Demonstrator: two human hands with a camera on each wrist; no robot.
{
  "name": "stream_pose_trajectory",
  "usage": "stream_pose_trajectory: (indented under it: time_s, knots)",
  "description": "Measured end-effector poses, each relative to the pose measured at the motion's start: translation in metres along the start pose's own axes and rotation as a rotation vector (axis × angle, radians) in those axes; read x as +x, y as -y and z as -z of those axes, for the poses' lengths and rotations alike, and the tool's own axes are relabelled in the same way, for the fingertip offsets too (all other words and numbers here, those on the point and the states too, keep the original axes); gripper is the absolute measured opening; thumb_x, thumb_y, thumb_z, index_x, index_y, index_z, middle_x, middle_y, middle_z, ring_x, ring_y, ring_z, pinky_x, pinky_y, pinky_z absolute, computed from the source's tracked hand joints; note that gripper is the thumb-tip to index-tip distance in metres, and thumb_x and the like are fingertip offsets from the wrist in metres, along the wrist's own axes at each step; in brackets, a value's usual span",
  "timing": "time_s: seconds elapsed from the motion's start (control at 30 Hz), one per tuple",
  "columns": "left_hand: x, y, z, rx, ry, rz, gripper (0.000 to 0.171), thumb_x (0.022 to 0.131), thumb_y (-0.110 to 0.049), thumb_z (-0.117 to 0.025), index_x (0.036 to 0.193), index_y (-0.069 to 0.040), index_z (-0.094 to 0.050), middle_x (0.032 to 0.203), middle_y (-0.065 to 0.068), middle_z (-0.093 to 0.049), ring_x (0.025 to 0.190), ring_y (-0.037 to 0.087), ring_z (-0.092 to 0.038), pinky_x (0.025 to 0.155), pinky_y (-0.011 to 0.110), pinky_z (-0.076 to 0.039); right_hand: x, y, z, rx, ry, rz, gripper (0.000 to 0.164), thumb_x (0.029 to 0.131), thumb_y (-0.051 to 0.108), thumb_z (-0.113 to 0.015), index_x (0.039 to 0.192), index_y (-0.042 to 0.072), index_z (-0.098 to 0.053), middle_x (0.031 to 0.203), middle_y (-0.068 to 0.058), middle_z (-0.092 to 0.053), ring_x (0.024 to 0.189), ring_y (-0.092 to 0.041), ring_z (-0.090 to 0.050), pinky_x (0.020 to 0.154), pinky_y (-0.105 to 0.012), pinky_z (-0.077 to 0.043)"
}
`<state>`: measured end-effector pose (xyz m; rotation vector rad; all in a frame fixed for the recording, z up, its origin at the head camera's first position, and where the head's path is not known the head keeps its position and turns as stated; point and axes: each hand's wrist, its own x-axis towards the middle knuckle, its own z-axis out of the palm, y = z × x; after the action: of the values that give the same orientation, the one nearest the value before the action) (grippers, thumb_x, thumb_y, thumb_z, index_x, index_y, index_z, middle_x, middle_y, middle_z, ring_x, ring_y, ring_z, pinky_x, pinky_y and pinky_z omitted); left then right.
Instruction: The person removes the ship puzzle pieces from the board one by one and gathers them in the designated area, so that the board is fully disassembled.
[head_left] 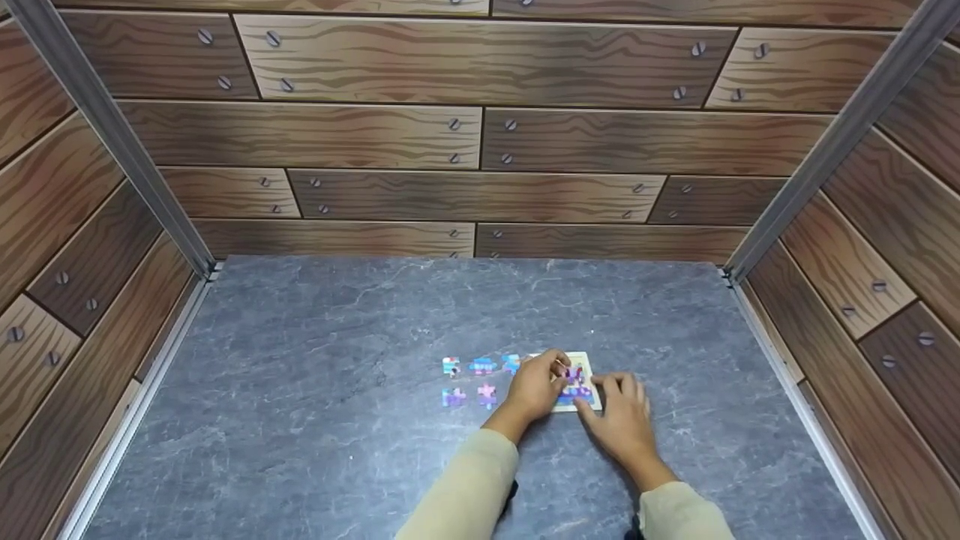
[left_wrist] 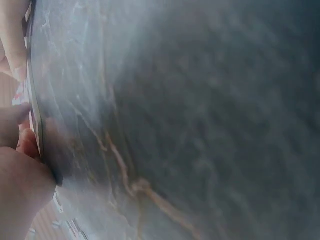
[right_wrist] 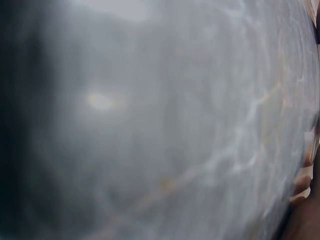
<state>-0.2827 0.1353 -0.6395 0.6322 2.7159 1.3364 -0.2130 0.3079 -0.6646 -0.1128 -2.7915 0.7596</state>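
Observation:
A small jigsaw puzzle in a pale tray [head_left: 596,399] lies on the grey marbled table, its right part showing purple, pink and blue pieces. My left hand [head_left: 534,386] covers the tray's left part. Its fingers are curled, and thumb and forefinger seem to pinch a puzzle piece [head_left: 571,374] over the picture; the fingers hide much of it. At the tray's right side, my right hand [head_left: 621,420] rests with fingers spread, thumb by the lower edge and forefinger by the right edge. The left wrist view catches the left hand [left_wrist: 22,175] beside the tray's edge; contact details are unclear.
Left of the tray lie several loose pieces in two rows, among them a blue piece [head_left: 482,365] and a pink piece [head_left: 487,393]. Wood-patterned walls [head_left: 480,135] with metal corner posts [head_left: 817,142] enclose the table [head_left: 315,405] at the back and sides.

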Motion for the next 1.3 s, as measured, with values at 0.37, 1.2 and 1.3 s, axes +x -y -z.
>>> stream_pose_trajectory:
  time_s: [0.37,1.2,1.3]
  knots:
    - [0.001,0.012,0.021,-0.287,0.037,0.052,0.021,0.101,-0.004,-0.074,0.120,-0.012,-0.072,0.110,0.005,-0.076,0.090,-0.001,-0.062,0.085,0.018,-0.054,0.002,0.003,-0.002,-0.007,0.021,-0.012,0.049,0.096,0.038,-0.081,0.133,0.008,-0.068,0.133,-0.018,-0.055,0.130,-0.041,-0.049,0.112,-0.063,-0.037]
    - [-0.048,0.044,0.082,0.153,0.076,0.016,0.018,0.092,-0.019,-0.083,0.109,-0.024,-0.078,0.119,0.002,-0.074,0.113,0.023,-0.056,0.098,0.045,-0.037,0.001,-0.002,0.002,-0.009,0.070,-0.037,0.052,0.100,0.040,-0.077,0.138,0.007,-0.065,0.140,-0.020,-0.052,0.137,-0.042,-0.045,0.119,-0.066,-0.032]
    - [-0.052,0.044,0.082,0.179,0.074,0.033,0.018,0.091,-0.019,-0.083,0.108,-0.024,-0.079,0.116,0.002,-0.073,0.109,0.023,-0.054,0.096,0.046,-0.035,0.001,0.000,0.001,-0.006,0.061,-0.027,0.052,0.099,0.040,-0.078,0.137,0.007,-0.065,0.139,-0.020,-0.053,0.136,-0.042,-0.046,0.118,-0.066,-0.033]
